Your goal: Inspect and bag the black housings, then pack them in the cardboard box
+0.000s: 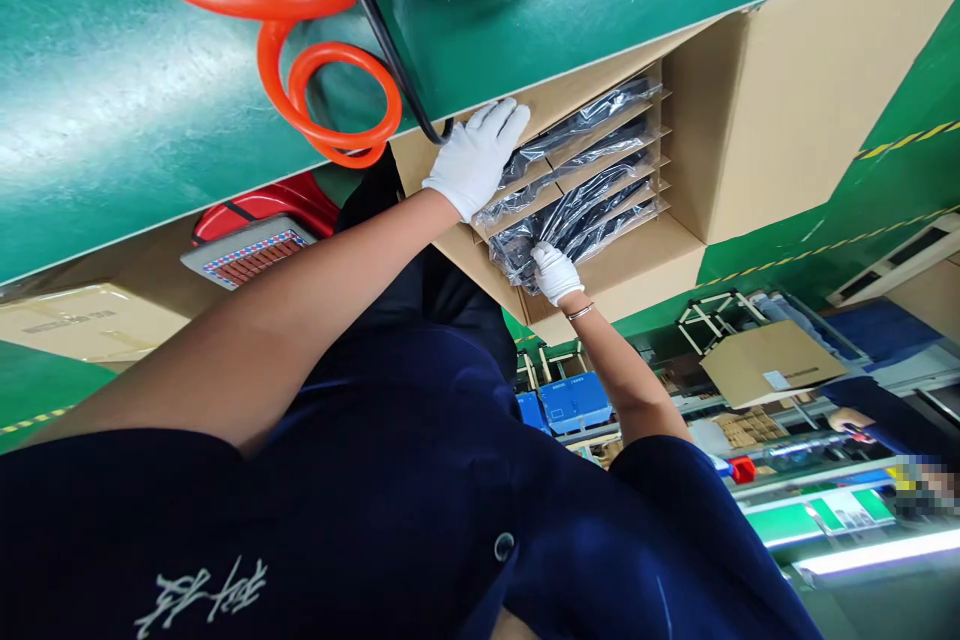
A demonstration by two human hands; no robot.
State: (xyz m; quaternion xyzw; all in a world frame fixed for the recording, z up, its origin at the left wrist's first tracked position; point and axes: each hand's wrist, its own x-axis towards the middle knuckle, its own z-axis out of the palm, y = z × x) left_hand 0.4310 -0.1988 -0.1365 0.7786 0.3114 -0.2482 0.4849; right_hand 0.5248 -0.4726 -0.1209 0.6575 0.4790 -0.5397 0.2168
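- Bags (604, 170), centre of the frame: clear, wrinkled film over dark contents too obscured to name. They lie in slanting rows inside the box (694, 140), parted by thin cardboard dividers (544, 200).
- Left hand (480, 160), gloved, upper centre: fingers extended and slightly spread over the upper-left end of the box. Whether it bears on cardboard alone or also on film cannot be told.
- Right hand (556, 272), gloved, below centre: fingers curled in, apparently pinching the loose film of the lowest rows near their left end.
- Torn film: a pull through the pinched fold alone would load the plastic rather than the contents, and could stretch or split it.
- Slipped hold: glove fabric against slick film may slide, letting a bag drop crookedly into its row.
- Displaced dividers: their notched ends stand up at the right of the rows; film caught there could lift or bend the cardboard.
- Crushed edge: heavy leaning by the left hand could fold the box wall beneath it.
- Snagging: the black cable (385, 35) ends just beside the left hand, and the orange hose (255, 0) loops past the table (225, 110) edge, upper left; a wide sweep of the arm could catch either.
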